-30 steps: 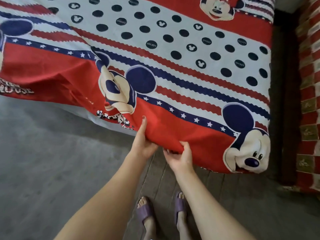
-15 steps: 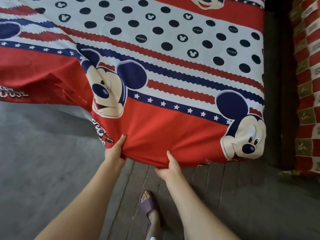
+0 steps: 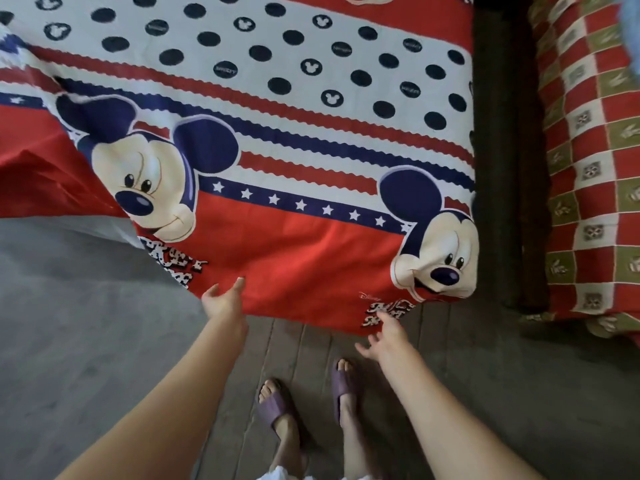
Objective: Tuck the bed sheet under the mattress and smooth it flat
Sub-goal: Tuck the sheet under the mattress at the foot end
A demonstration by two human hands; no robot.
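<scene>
Bed sheet (image 3: 277, 258), red with cartoon mouse faces, star bands and dots, covers the bed and hangs over its near edge; its hem hides the mattress side, and the far part is cut off by the frame. The left hand (image 3: 225, 303) touches the hem with loose, spread fingers, gripping nothing. The right hand (image 3: 384, 336) hovers just below the hem, fingers relaxed. Purple slippers (image 3: 277, 407) stand on the grey wooden floor (image 3: 502, 393). A checked cloth (image 3: 595, 188) lies right, beyond a dark gap.
</scene>
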